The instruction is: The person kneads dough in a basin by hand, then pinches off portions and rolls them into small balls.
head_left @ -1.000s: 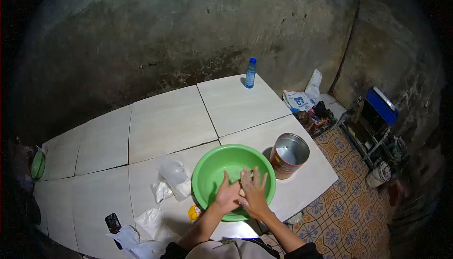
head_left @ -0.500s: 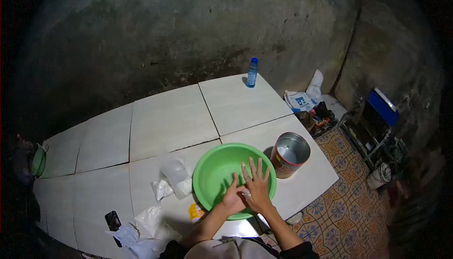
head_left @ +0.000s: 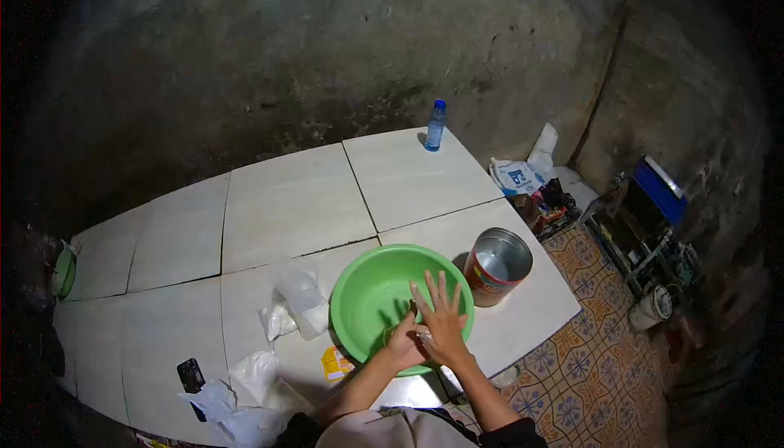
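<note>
My hands meet above the near right part of a green plastic basin (head_left: 346, 280). My right hand (head_left: 442, 329) is on top, back upward, with its fingers spread and a white smear near the thumb. Beneath and beside it, my left hand (head_left: 406, 343) touches it with the thumb stretched out; its other fingers are partly hidden. Neither hand visibly grips a thing. To the right of the basin stands an uncovered red tin (head_left: 490, 287) with a silvery inside. A yellow packet (head_left: 335, 364) lies by the basin's near left side.
Left of the basin are a clear plastic bag (head_left: 298, 289), a small white bag (head_left: 278, 322) and a white-filled bag (head_left: 256, 373). A phone (head_left: 191, 376) lies by crumpled plastic (head_left: 237, 417). A blue-capped bottle (head_left: 435, 127) stands at the far corner of the tiled table (head_left: 294, 211).
My left hand has turned inward, its thumb now closer to my right hand. The right hand stays spread over it. The view has shifted slightly.
</note>
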A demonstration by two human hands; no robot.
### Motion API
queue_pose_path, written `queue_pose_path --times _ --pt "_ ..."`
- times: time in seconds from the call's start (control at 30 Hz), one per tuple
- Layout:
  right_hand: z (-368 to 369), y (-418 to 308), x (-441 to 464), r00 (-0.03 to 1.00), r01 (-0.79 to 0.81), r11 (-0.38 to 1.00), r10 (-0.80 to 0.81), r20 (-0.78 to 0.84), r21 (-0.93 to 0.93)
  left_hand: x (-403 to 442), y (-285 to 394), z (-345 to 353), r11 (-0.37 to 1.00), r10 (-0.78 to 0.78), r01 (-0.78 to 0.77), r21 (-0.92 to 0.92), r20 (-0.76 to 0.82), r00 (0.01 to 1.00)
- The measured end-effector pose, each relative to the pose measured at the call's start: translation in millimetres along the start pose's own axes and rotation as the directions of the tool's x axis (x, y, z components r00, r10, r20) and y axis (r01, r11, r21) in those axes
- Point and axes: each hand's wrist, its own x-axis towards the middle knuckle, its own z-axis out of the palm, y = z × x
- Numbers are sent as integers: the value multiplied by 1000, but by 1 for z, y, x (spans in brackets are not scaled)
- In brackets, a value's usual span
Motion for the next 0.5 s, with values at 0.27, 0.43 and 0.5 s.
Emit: queue_pose_path --times 0.27,0.43,0.5 --pt "16 1 -15 994 55 976 -73 79 209 -8 36 17 972 162 -139 -189 113 980" --pt "-7 16 -14 988 -8 979 39 -149 206 9 29 -27 808 119 219 -547 514 849" --pt "-8 11 -18 991 -38 973 66 -114 229 21 21 -37 803 196 233 -549 612 766"
